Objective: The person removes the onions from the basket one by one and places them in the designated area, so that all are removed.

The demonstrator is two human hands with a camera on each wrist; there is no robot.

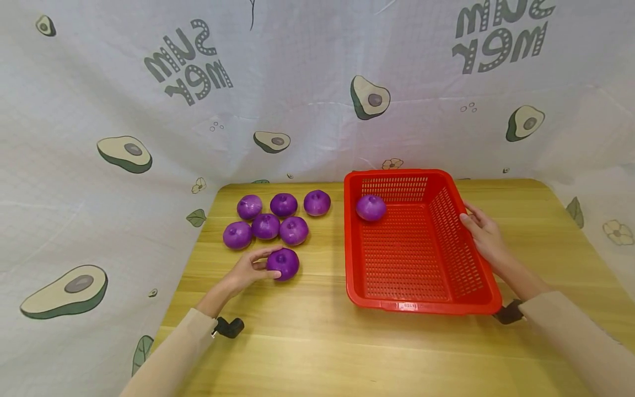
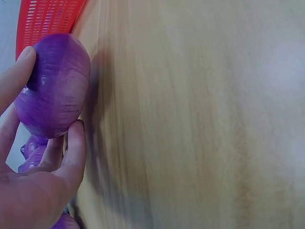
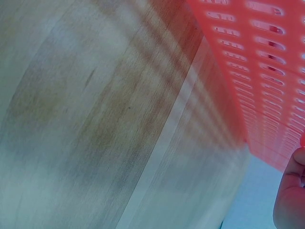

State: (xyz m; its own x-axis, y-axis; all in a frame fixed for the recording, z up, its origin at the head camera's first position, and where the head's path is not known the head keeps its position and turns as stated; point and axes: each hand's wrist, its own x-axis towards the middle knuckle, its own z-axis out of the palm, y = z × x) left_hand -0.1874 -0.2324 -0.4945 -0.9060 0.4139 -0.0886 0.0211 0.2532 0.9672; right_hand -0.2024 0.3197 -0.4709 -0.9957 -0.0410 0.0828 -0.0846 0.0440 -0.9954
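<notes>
My left hand (image 1: 252,268) holds a purple onion (image 1: 283,264) between thumb and fingers. In the left wrist view the onion (image 2: 57,86) is clear of the wooden surface, with a shadow beside it. A red plastic basket (image 1: 350,248) with slotted walls stands to the right. My right hand (image 1: 483,231) grips the basket's right rim, thumb on top and fingers outside. In the right wrist view only a bit of that hand (image 3: 290,191) shows, beside the basket wall (image 3: 267,86). One onion (image 1: 371,208) lies inside the basket, in its far left corner.
Several more purple onions (image 1: 265,226) lie in two loose rows at the table's far left. The wooden table (image 1: 317,347) ends at a white curtain (image 1: 307,66) printed with avocados. Black wrist mounts (image 1: 229,328) sit under both forearms.
</notes>
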